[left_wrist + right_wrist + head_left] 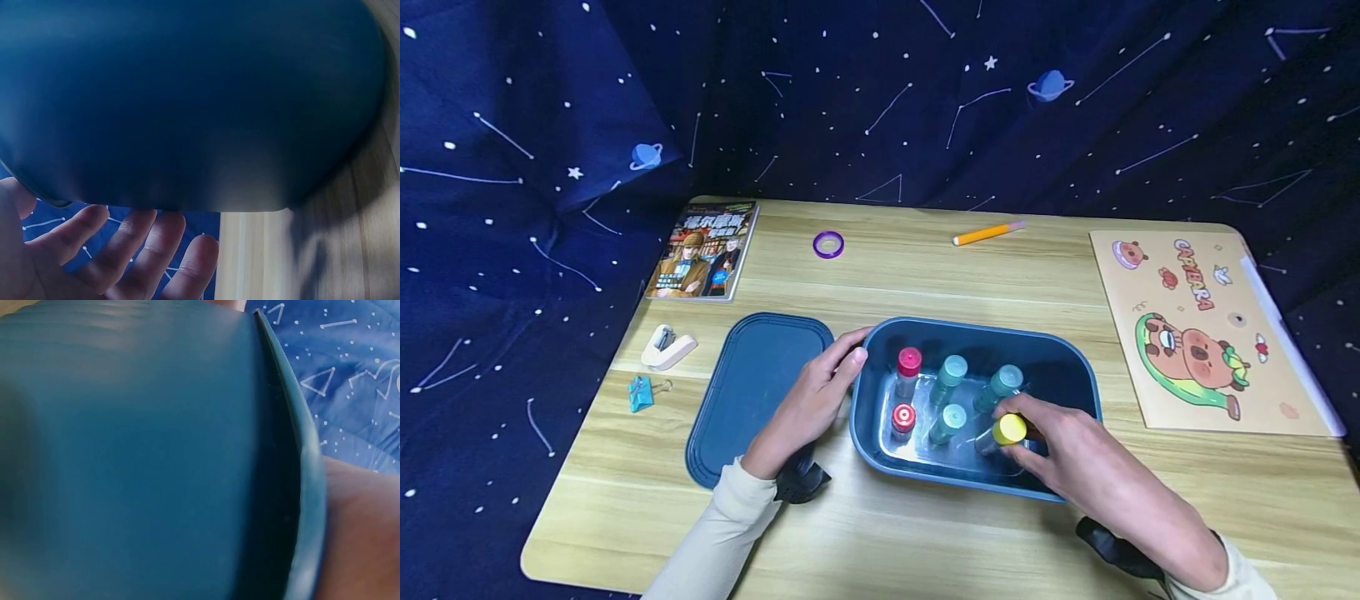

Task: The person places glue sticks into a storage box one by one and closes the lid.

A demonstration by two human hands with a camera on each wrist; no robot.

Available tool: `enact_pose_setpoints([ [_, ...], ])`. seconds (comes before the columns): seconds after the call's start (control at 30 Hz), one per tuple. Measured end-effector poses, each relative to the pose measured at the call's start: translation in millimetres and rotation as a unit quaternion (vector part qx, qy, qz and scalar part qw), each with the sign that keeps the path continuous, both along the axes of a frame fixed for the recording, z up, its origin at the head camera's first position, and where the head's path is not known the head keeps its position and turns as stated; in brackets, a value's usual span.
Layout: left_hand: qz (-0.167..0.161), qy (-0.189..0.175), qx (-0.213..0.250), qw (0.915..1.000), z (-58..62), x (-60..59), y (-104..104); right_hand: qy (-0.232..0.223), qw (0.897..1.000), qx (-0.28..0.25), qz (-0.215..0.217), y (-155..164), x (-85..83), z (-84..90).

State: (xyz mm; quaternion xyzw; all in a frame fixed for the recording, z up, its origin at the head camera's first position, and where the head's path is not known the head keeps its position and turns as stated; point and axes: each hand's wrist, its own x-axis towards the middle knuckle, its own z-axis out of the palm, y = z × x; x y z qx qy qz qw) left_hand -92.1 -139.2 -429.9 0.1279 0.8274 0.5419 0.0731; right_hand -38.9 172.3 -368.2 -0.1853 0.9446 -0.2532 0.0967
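A dark blue rectangular bin [973,486] with rounded corners stands on the table. My left hand [812,396] touches the outside of its left end, fingers fairly straight; in the left wrist view the fingertips [169,220] meet the bin's wall. With thumb and fingers, my right hand [1067,450] pinches a clear tube with a yellow cap [1012,428], tilted inside the bin's right part. Two red-capped tubes [909,362] and three green-capped tubes [954,367] stand inside. In the right wrist view the bin's wall [144,456] hides the fingers and the tube.
A matching blue lid [756,367] lies left of the bin. Farther left are a stapler [670,350], a blue binder clip [641,394] and a book [703,252]. Behind lie a purple tape roll [828,245] and an orange pen [988,233]; a capybara folder [1210,342] is at right.
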Motion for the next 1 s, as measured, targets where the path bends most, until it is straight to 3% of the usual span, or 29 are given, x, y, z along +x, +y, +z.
enact_pose_setpoints([
  [0.63,-0.002,-0.002,0.001,1.0000,1.1,0.8,1.7,-0.012,1.000,0.007,-0.002,3.5,1.8,3.5],
  [0.83,-0.003,-0.004,-0.002,1.0000,2.3,0.8,2.0,-0.012,0.998,0.009,-0.055,19.9,10.4,27.6],
  [1.0,-0.009,-0.003,-0.015,0.9998,2.3,-0.6,-1.8,0.076,0.989,-0.032,-0.125,53.3,10.5,50.4],
])
